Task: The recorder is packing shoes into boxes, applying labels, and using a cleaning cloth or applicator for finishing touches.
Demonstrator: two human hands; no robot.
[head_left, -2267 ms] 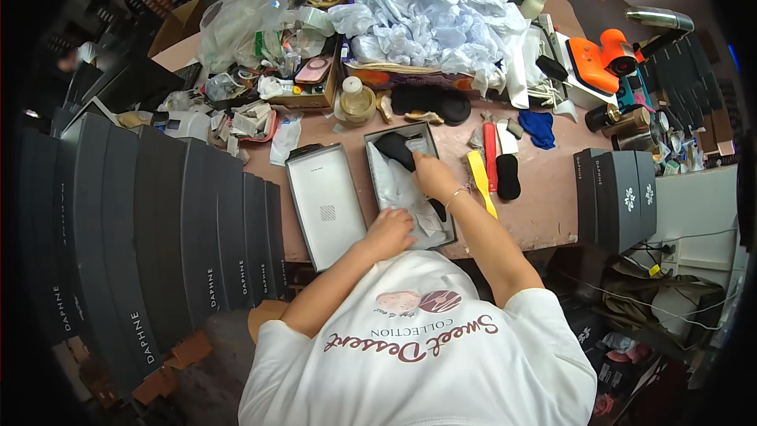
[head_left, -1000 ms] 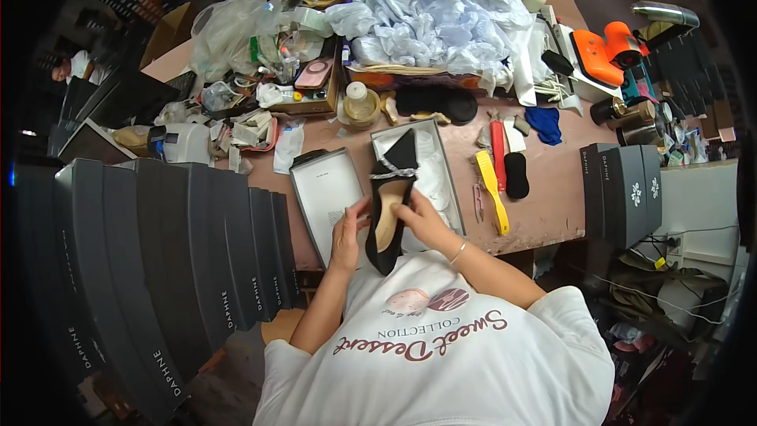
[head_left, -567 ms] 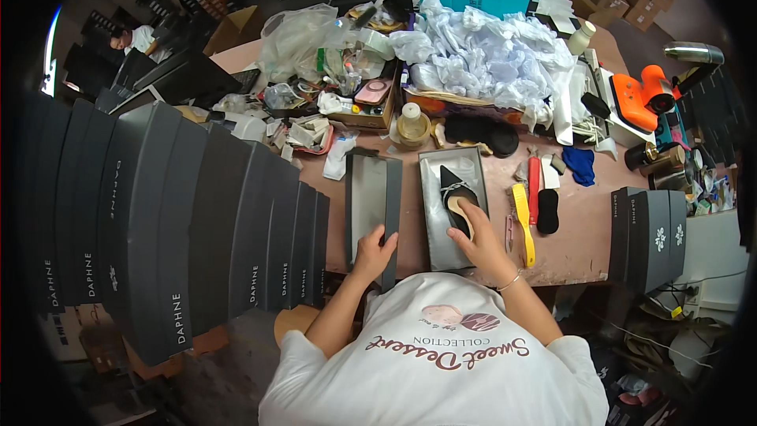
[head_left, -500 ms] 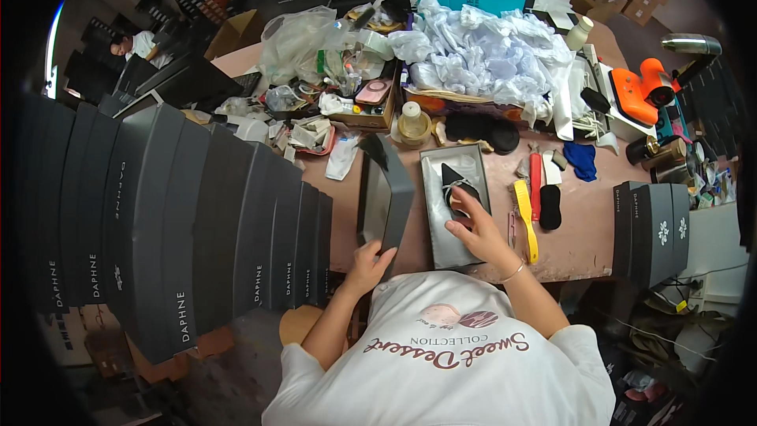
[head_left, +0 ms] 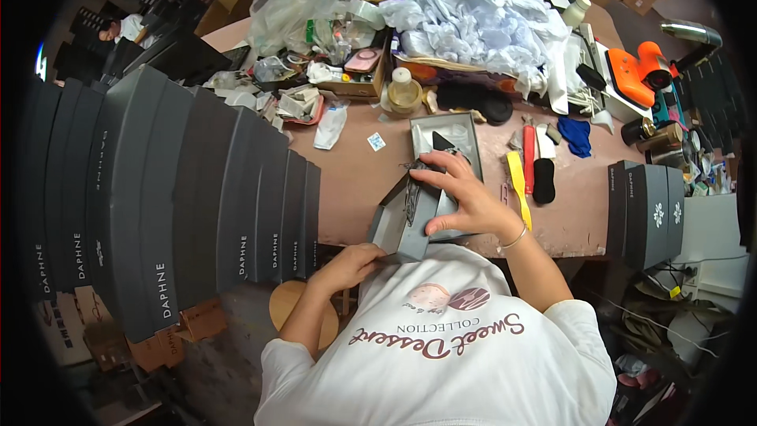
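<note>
My left hand (head_left: 347, 268) is closed on the near end of a grey shoebox lid (head_left: 412, 241), tilted over the table's front edge. My right hand (head_left: 473, 201) curves over the lid, thumb and fingers around a thin dark strappy thing (head_left: 412, 197). That thing lies against the lid, and I cannot make out its kind. Just beyond stands an open grey shoebox (head_left: 422, 125) lined with pale paper. A black pointed shoe (head_left: 441, 142) shows in it, partly hidden by my right fingers.
Stacked dark shoeboxes (head_left: 169, 205) rise at the left; more boxes (head_left: 646, 209) stand at the right. A yellow-handled brush (head_left: 516, 177), a red tool (head_left: 529, 162) and a black pad (head_left: 544, 181) lie beside the open box. Crumpled white paper (head_left: 473, 24) and a bottle (head_left: 404, 93) are behind.
The lid has swung down and right, now overlapping the open box's near part. My right hand has moved from above the shoe to the lid and the dark strappy thing. The view has shifted slightly.
</note>
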